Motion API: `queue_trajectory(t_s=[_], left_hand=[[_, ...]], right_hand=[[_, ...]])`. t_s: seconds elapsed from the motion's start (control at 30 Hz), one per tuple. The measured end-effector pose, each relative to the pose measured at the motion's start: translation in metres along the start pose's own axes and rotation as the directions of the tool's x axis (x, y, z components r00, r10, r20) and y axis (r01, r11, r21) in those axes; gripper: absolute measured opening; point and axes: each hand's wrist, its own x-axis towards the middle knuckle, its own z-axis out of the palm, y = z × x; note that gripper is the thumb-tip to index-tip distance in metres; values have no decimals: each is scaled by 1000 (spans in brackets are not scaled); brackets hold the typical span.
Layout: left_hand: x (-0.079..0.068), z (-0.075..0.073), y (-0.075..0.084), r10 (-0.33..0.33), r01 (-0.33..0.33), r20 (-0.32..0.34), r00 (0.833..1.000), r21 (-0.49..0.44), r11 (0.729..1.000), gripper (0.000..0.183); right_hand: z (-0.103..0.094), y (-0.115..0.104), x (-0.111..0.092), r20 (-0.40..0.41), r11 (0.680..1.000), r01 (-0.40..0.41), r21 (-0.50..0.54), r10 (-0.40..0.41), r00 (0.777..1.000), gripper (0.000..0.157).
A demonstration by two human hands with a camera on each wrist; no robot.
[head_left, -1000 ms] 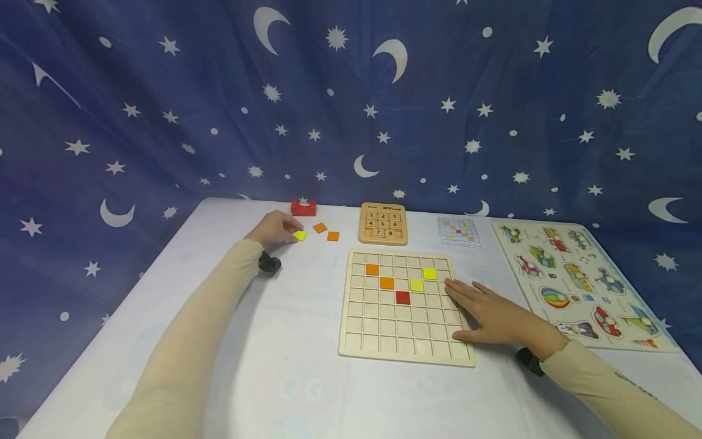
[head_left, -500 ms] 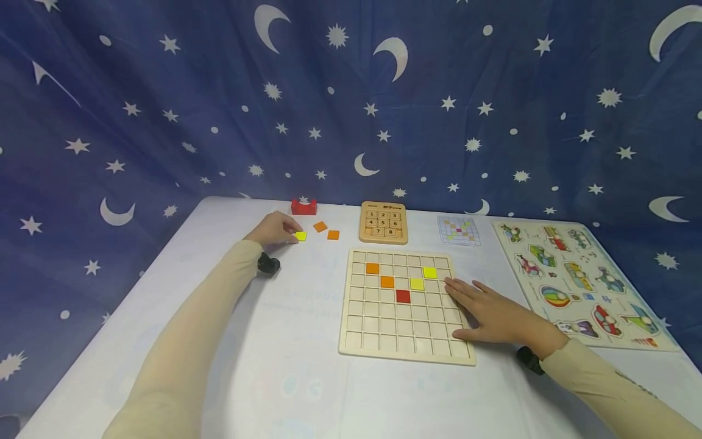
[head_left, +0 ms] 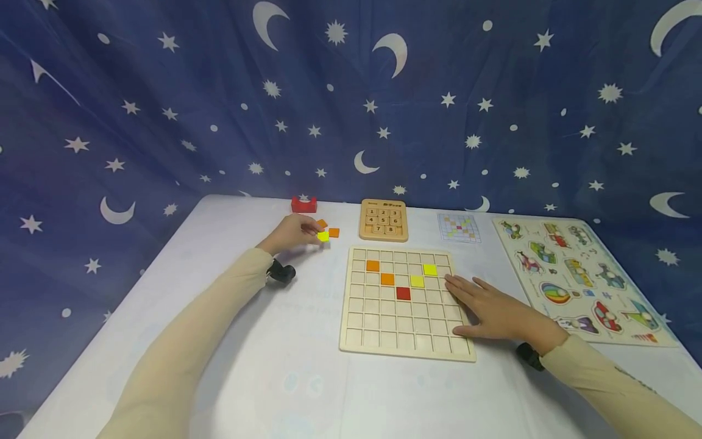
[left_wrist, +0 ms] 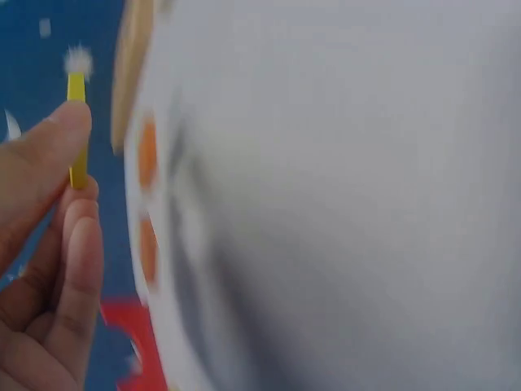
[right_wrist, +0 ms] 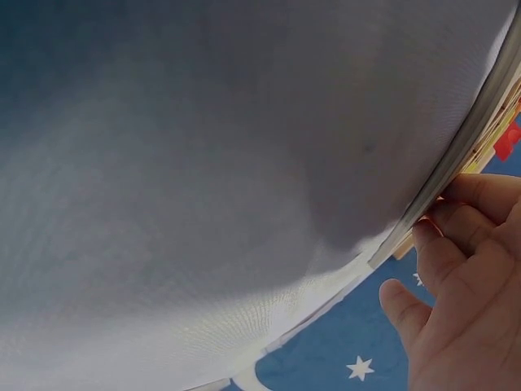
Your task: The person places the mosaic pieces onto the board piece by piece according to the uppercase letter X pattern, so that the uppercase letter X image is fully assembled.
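Observation:
My left hand [head_left: 295,233] pinches a yellow square tile [left_wrist: 78,147] between thumb and fingertips, lifted off the table as the left wrist view shows. Just beyond it two orange tiles [head_left: 334,233] lie on the white cloth. The wooden grid board [head_left: 378,338] lies flat in the middle, with two orange tiles [head_left: 373,266], a red tile [head_left: 403,294] and two yellow tiles [head_left: 430,269] in its squares. With fingers spread, my right hand [head_left: 488,310] rests on the board's right edge, which the right wrist view shows under the fingertips.
At the back stand a red notched block [head_left: 304,205] and a wooden number puzzle [head_left: 383,221]. A printed pattern card [head_left: 459,228] lies right of them. A picture puzzle board [head_left: 581,280] covers the right side. Behind the table hangs a blue starry curtain [head_left: 329,110].
My left hand has lifted the yellow tile and moved right with it, now overlapping the loose orange tiles in the head view. My right hand has stayed on the board's edge.

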Motion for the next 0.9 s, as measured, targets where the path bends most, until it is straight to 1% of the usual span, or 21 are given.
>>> queue_trajectory(t_s=[0.07, 0.2, 0.27, 0.37, 0.57, 0.73, 0.9], left_hand=[[-4, 8, 14, 11, -11, 22, 1000, -23, 1000, 30], [-11, 25, 39, 29, -27, 76, 997, -27, 999, 29], [-14, 35, 50, 46, -44, 105, 993, -19, 999, 27], [-20, 49, 63, 71, -67, 156, 985, -31, 997, 27], [-29, 73, 80, 102, -92, 227, 968, -52, 994, 25], [-35, 88, 89, 111, -106, 272, 956, -34, 994, 24], [-40, 101, 97, 151, -150, 309, 939, -26, 988, 23]], right_hand=[[-1, 0, 0, -1, 1000, 2, -8, -2, 1000, 95], [-1, 0, 1, -7, 1000, 2, -14, -2, 1000, 94], [-1, 0, 1, -6, 1000, 1, -15, -1, 1000, 94], [0, 1, 1, -3, 1000, -3, -14, 3, 1000, 95], [-1, 0, 1, 6, 1000, -7, -3, 7, 1000, 95], [-1, 0, 1, 8, 1000, -6, -3, 6, 1000, 95], [0, 2, 1, 8, 1000, -8, -4, 8, 1000, 96]])
